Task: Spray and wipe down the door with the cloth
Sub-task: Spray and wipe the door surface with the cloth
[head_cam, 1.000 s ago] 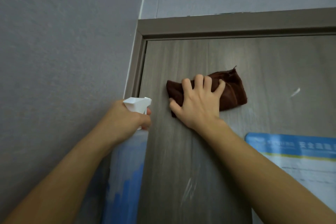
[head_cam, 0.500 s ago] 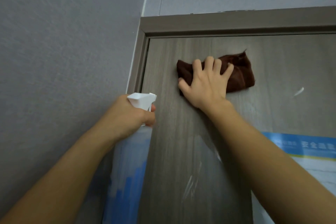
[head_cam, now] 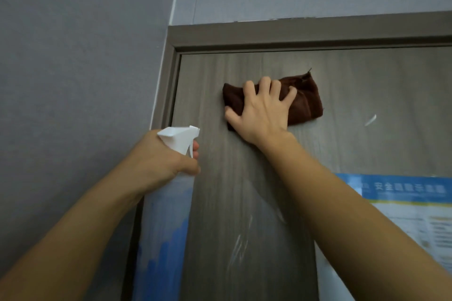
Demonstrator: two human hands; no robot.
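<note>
The grey-brown wood-grain door fills the right of the view. A dark brown cloth is flattened against the door near its top. My right hand presses on the cloth with fingers spread. Down and to the left, my left hand grips the neck of a spray bottle with a white trigger head. The nozzle faces the door, and the bottle's translucent body with a blue label hangs below the hand.
The door frame runs along the top and left side. A grey wall lies to the left and above. A blue and white poster is stuck to the door at lower right. White smears mark the door.
My right hand slid the cloth up the door from one second ago, then stayed near the top. The left hand with the bottle held its place by the frame.
</note>
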